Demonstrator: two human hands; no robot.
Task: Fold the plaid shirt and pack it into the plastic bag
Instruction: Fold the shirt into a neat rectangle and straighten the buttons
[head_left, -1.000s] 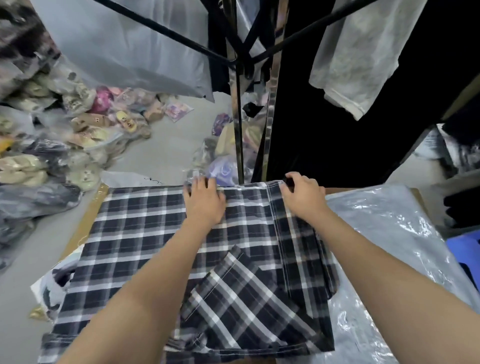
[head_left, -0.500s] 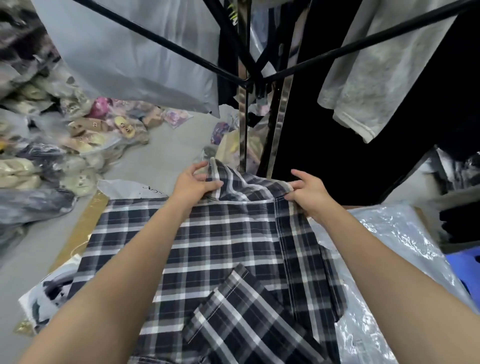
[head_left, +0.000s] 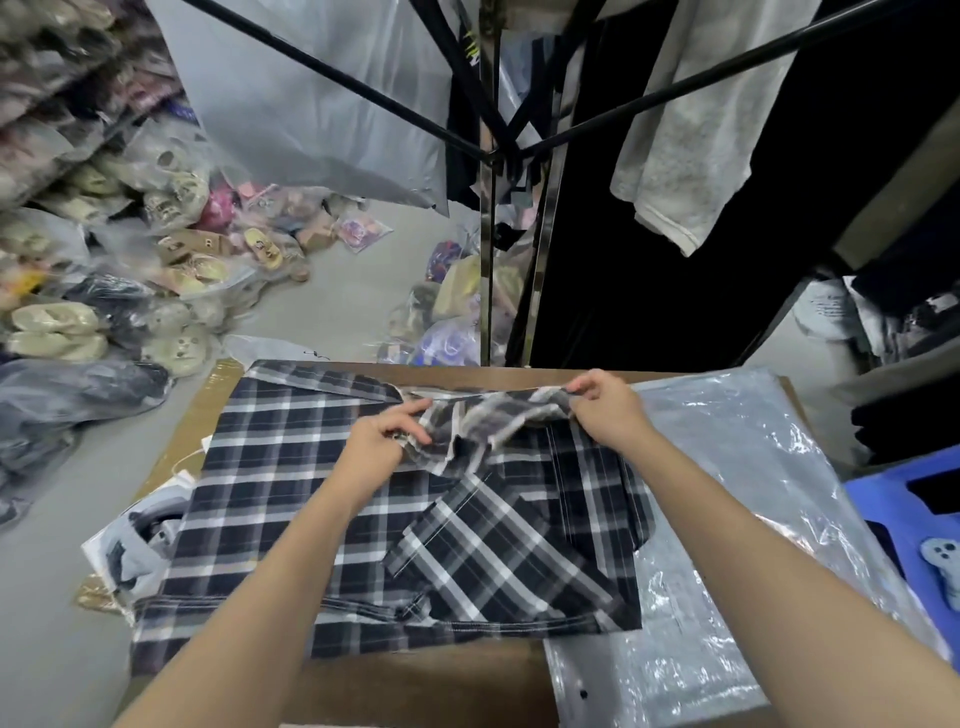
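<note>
Cardboard (head_left: 447, 675): one plaid shirt (head_left: 291, 499), two hands (head_left: 376, 447).

Plaid shirt (head_left: 291, 499), black, grey and white check, spread mostly flat on the brown tabletop (head_left: 431, 680), filling the centre of the view; one sleeve (head_left: 498, 545) folded diagonally across the body toward 5 o'clock; far edge at 12 o'clock lifted and bunched into a blurred ridge. Plastic bag (head_left: 727, 519), clear and crinkled with glare, lying flat at 3 o'clock of the shirt, its left margin tucked under the shirt's right edge, its near end reaching toward 5 o'clock
</note>
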